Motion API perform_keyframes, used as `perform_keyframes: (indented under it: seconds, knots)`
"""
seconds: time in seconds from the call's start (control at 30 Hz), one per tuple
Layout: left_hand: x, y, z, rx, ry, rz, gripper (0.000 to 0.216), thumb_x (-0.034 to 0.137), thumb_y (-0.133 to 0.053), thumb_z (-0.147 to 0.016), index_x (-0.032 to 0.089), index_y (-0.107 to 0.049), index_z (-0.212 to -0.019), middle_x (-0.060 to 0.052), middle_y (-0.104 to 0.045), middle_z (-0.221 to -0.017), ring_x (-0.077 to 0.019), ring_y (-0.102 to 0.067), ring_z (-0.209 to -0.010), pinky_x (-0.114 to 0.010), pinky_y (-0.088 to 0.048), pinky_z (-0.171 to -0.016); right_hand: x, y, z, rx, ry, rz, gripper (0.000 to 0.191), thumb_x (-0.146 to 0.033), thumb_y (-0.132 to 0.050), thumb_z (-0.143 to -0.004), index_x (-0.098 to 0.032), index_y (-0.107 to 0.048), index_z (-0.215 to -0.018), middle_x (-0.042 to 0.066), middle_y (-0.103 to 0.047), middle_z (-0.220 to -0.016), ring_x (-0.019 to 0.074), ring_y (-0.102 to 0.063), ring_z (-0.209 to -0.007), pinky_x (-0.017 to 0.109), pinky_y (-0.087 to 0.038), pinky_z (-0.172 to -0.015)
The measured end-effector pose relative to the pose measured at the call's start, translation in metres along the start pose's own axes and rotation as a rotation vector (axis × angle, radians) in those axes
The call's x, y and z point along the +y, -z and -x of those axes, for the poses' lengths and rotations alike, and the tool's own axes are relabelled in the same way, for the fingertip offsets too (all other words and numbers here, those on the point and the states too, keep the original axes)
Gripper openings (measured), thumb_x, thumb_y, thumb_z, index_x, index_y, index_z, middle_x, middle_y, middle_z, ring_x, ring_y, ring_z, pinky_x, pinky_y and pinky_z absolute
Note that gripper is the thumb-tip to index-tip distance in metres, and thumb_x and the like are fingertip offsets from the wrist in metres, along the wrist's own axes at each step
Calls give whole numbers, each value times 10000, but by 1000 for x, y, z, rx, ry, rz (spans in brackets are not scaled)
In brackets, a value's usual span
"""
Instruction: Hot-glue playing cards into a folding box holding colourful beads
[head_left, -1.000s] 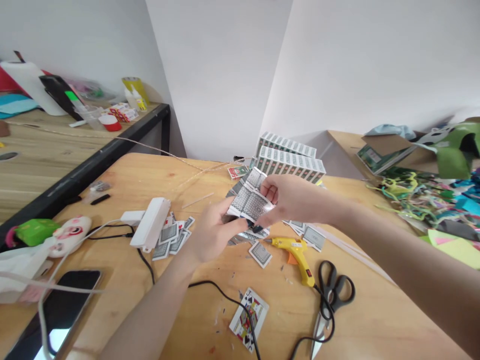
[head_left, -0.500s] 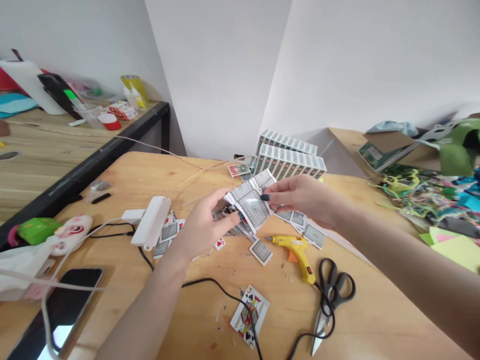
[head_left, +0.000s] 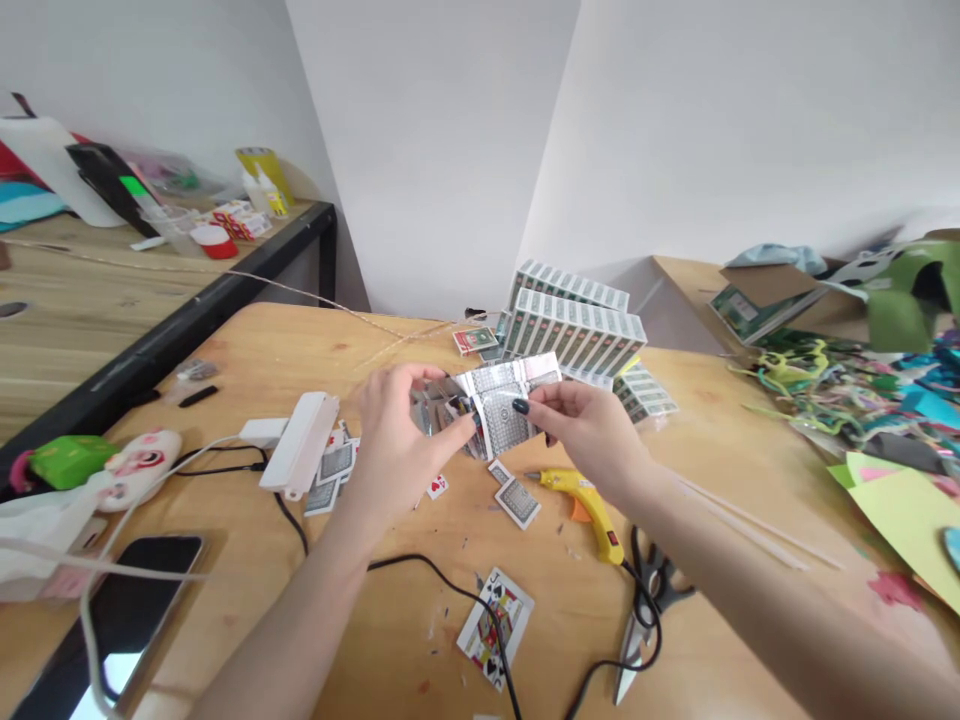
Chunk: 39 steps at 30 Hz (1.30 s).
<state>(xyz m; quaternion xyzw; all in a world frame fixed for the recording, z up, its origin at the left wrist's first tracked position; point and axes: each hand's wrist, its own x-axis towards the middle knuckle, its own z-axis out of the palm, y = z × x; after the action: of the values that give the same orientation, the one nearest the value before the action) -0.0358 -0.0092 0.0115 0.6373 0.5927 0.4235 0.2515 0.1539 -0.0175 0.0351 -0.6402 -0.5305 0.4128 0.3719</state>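
Observation:
Between my hands, above the table, is a folded piece built from grey-backed playing cards point(head_left: 504, 412). My left hand point(head_left: 397, 425) grips its left side, thumb in front and fingers behind. At the right edge, my right hand point(head_left: 589, 425) pinches the piece with its thumb on the front; the other fingers are partly hidden behind it. Under the hands lie a loose grey-backed card point(head_left: 517, 502) and a small cut card with a red heart point(head_left: 438, 486). A jack of spades card point(head_left: 491, 630) lies nearer to me, crossed by a black cord.
A yellow glue gun point(head_left: 592, 505) and black-handled scissors point(head_left: 645, 610) lie to the right, the cord over the scissors. Stacked card boxes point(head_left: 574, 325) stand behind. On the left are a white power strip point(head_left: 300, 445) and a phone point(head_left: 112, 620); colourful scraps point(head_left: 810, 385) lie far right.
The card piece has turned more level and moved slightly down. My right hand has come lower along its right edge, uncovering the boxes at the back right.

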Motion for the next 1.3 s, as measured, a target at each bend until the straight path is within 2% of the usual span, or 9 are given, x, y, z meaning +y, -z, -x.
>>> perform_keyframes:
  seconds: [0.1, 0.23, 0.3, 0.4, 0.5, 0.67, 1.0, 1.13, 1.3]
  knots:
    - [-1, 3, 10, 102, -2, -51, 366, 299, -709, -662, 216, -521, -965, -27, -533, -959, -214, -517, -931, -378, -420, -860, 8, -15, 16, 105, -7, -84, 218, -403, -650, -723, -189, -630, -756, 25, -642, -731, 142, -557, -624, 278, -440, -564]
    - [-5, 10, 28, -30, 114, 100, 114, 295, -616, -758, 211, -540, -773, 21, -550, -676, -144, -534, -630, -277, -437, -607, 16, -39, 41, 133, -58, -247, 235, -425, -649, -733, -199, -620, -791, 16, -627, -654, 152, -565, -551, 292, -464, -519]
    - [-11, 13, 38, -39, 191, 190, 109, 294, -619, -761, 204, -559, -778, 14, -609, -680, -138, -573, -602, -260, -454, -575, 21, -52, 53, 145, -91, -319, 255, -433, -640, -741, -201, -624, -845, 14, -622, -639, 160, -574, -534, 300, -481, -506]
    - [-25, 14, 52, 37, 289, 279, 185, 314, -665, -724, 184, -611, -843, -20, -687, -778, -153, -644, -662, -265, -517, -628, 32, -71, 68, 188, -93, -399, 285, -433, -632, -733, -190, -636, -883, 18, -629, -646, 162, -583, -537, 300, -495, -503]
    - [-41, 11, 65, 112, 385, 346, 210, 340, -696, -686, 171, -630, -790, -23, -701, -745, -155, -664, -631, -268, -551, -638, 44, -86, 78, 213, -83, -448, 302, -436, -609, -745, -176, -639, -896, 8, -619, -646, 134, -549, -487, 281, -478, -487]
    - [-53, 6, 89, 180, 468, 441, 253, 363, -699, -677, 168, -661, -833, -47, -730, -796, -175, -699, -704, -282, -577, -710, 61, -98, 88, 188, -95, -451, 300, -412, -595, -763, -170, -620, -939, -2, -602, -658, 126, -553, -496, 260, -451, -496]
    - [-58, -4, 123, 109, 463, 524, 296, 318, -672, -699, 170, -682, -956, -105, -693, -1127, -242, -650, -1072, -359, -510, -968, 81, -108, 94, 106, -132, -410, 265, -367, -546, -785, -181, -581, -972, -40, -559, -527, 144, -551, -505, 245, -427, -513]
    - [-66, -17, 121, 80, 486, 531, 288, 301, -667, -694, 173, -672, -952, -96, -689, -1105, -230, -652, -1060, -372, -498, -983, 88, -108, 84, 72, -199, -428, 270, -328, -552, -741, -191, -547, -974, -49, -567, -516, 137, -540, -472, 226, -389, -463]
    - [-75, -28, 122, 96, 436, 490, 231, 271, -629, -716, 173, -698, -913, -92, -683, -1083, -221, -629, -1081, -366, -491, -984, 95, -103, 74, 65, -202, -424, 240, -299, -541, -724, -197, -542, -942, -42, -597, -549, 139, -577, -510, 230, -422, -506]
